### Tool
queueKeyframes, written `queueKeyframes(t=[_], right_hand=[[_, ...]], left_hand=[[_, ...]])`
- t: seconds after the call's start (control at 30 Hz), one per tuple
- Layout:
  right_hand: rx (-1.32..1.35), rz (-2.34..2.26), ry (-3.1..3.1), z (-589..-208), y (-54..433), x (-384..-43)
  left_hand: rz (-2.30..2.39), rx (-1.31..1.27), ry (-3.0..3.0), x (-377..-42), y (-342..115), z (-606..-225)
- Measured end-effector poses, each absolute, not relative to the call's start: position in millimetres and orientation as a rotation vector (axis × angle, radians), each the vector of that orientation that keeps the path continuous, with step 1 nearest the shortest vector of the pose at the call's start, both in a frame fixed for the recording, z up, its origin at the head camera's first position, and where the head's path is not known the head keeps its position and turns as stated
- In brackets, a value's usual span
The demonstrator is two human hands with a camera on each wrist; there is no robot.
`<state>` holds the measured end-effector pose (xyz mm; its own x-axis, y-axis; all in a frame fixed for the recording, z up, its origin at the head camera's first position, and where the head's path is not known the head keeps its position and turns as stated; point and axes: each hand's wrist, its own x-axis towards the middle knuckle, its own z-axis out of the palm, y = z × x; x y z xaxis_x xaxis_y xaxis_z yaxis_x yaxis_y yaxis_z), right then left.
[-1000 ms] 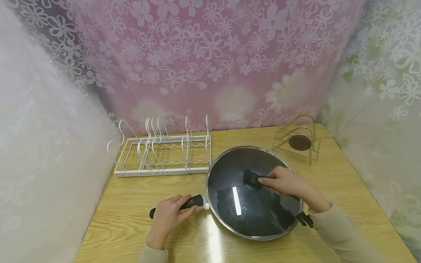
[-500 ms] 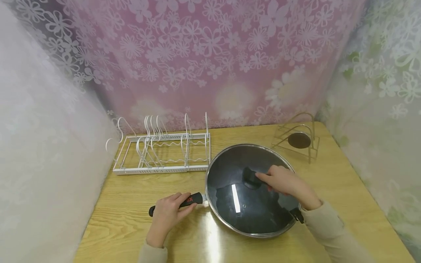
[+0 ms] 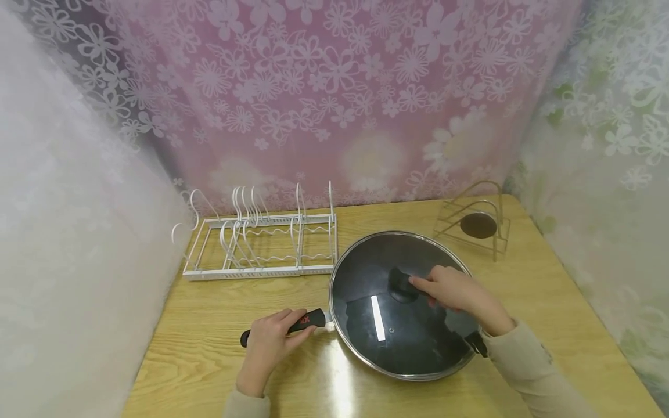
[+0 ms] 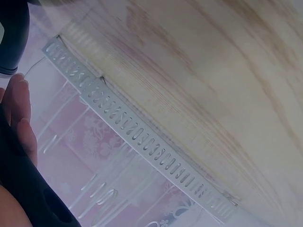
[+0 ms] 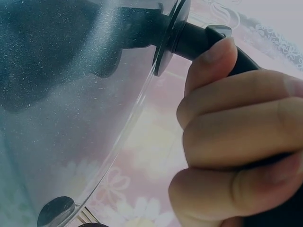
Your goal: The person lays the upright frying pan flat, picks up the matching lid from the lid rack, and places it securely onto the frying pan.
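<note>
A wide dark pan (image 3: 413,378) stands on the table under a glass lid (image 3: 360,342) with a shiny metal rim. At its left, my left hand (image 3: 266,342) grips the long black handle (image 3: 312,319), which has red lettering. My right hand (image 3: 452,289) reaches over the lid from the right and grips the black lid handle (image 3: 399,285). In the right wrist view, my curled fingers (image 5: 232,137) wrap the lid handle's stem beside the clear glass. The left wrist view shows fingertips (image 4: 21,109) beyond the black pan handle (image 4: 23,175).
Behind and left of the pan stands a white wire rack (image 3: 261,271) with upright dividers. A gold-coloured wire stand (image 3: 496,232) with a dark round disc (image 3: 478,225) is at the back right. Floral curtains (image 3: 334,116) enclose the wooden table (image 3: 209,325).
My right wrist and sleeve have shifted slightly left, covering more of the pan's black side handle. The right thumb lies differently on the lid handle. My left hand keeps its grip.
</note>
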<state>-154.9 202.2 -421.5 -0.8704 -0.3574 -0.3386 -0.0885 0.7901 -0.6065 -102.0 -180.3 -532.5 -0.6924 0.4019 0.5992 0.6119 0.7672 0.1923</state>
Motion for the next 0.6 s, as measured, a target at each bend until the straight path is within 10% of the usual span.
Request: queueKeyframes(t=[0.6], right_hand=[[-0.330, -0.788, 2.617, -422.7, 195.0, -143.9]], left_hand=[[-0.595, -0.712, -2.455, -94.8, -184.7, -530.2]])
